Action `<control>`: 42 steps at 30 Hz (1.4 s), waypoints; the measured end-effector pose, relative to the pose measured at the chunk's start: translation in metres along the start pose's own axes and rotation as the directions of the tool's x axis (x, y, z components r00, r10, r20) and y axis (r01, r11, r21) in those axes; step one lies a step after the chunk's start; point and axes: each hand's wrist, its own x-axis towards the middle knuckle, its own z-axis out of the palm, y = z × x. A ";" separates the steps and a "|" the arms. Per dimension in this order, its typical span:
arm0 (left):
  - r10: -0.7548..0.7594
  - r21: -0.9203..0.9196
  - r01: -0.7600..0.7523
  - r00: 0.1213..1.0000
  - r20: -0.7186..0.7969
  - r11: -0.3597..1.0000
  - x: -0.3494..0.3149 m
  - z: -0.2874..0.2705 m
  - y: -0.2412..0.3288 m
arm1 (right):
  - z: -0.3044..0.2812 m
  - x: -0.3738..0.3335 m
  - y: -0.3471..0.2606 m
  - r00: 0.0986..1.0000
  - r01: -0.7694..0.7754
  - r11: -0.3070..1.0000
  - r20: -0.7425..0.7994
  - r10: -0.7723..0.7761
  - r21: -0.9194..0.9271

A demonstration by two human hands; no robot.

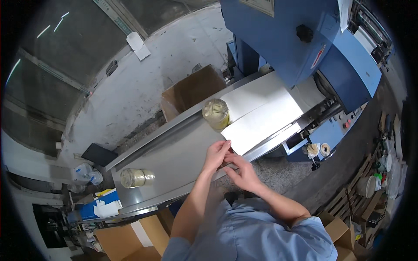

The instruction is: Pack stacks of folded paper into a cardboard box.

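White paper sheets (261,130) lie on the long metal conveyor table (174,150), running out from beneath the blue machine (278,39). At the sheets' near left corner is my left hand (215,156), its fingers pressed together at the paper's edge. My right hand (244,174) is just beside it, thumb and fingers apart, fingertips close to the left hand. Nothing shows in the right hand. Against the paper's far left end stands a clear, yellowish cylinder (215,114). A similar clear cylinder (136,178) is near the table's left end.
An open cardboard box (191,91) stands behind the table. Another carton (126,239) is below the table's near left. To the right are a control panel with knobs (342,122), a small roll (325,149) and wooden pallets (352,191). A raised rail (152,129) borders the table's far side.
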 end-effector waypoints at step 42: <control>-0.106 -0.172 0.087 0.989 -0.102 0.981 -0.007 -0.020 -0.020 | 0.002 0.002 -0.021 0.998 0.023 1.000 0.058 -0.022 -0.021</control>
